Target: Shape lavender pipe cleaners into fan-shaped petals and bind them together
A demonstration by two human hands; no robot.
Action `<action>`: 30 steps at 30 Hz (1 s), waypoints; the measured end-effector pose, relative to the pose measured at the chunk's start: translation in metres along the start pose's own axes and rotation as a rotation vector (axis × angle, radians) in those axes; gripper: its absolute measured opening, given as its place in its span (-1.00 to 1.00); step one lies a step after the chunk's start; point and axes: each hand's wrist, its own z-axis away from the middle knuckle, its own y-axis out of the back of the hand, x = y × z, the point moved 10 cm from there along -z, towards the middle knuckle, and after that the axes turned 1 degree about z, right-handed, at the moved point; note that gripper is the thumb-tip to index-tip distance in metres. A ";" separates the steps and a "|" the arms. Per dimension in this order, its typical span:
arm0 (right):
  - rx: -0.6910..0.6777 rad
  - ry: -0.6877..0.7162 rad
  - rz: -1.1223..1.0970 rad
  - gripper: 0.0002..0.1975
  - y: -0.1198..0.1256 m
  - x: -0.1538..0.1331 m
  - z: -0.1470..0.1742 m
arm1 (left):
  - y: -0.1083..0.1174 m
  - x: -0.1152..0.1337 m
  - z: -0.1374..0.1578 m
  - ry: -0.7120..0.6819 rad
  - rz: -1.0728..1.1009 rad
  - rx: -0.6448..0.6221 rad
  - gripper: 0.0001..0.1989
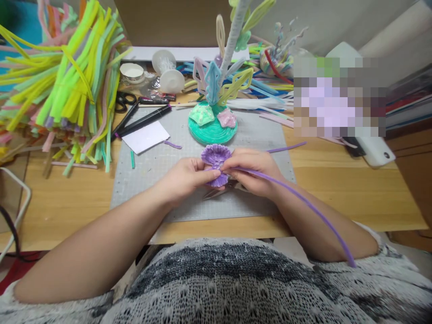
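Observation:
Between my two hands is a purple pipe-cleaner shell shape [216, 154] with a ruffled upper part and a smaller lower part. My left hand [189, 177] grips it from the left, thumb across its narrow middle. At that same middle my right hand [254, 173] pinches a long purple pipe cleaner [303, 200], whose free end curves down over my right forearm. Beneath my hands lies a pointed metal tool [216, 193], mostly covered. Just beyond them stands a green coiled base [212, 135] bearing a green and a pink piece and a pale upright stem.
A grey cutting mat [135, 189] lies under my hands. At left is a big bundle of pipe cleaners [77, 67]. Scissors [124, 101], black markers [145, 120], white paper [146, 137] and a ribbon spool [168, 69] sit nearby. At right is a white glue gun-like object [374, 150], partly blurred out.

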 end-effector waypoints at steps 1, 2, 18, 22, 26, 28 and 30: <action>0.008 0.021 0.004 -0.88 0.001 -0.002 0.000 | -0.001 0.001 0.001 -0.002 0.003 -0.007 -0.82; 0.011 0.036 0.005 -0.87 0.002 -0.003 0.001 | -0.001 0.002 0.001 -0.005 0.004 -0.010 -0.82; 0.289 -0.521 -0.473 -0.92 -0.006 0.038 0.018 | 0.022 0.014 0.000 -0.206 0.112 0.238 -0.83; 0.338 -0.462 -0.503 -0.91 -0.003 0.034 0.015 | 0.012 0.011 -0.001 -0.166 0.219 0.164 -0.81; 0.333 -0.343 -0.347 -0.95 0.002 0.023 0.011 | 0.010 0.007 -0.001 -0.130 0.269 0.159 -0.79; 0.326 -0.287 -0.278 -0.95 0.003 0.018 0.011 | 0.010 0.008 -0.001 -0.144 0.262 0.162 -0.80; 0.320 -0.248 -0.251 -0.95 0.003 0.015 0.010 | 0.011 0.010 -0.001 -0.174 0.242 0.168 -0.82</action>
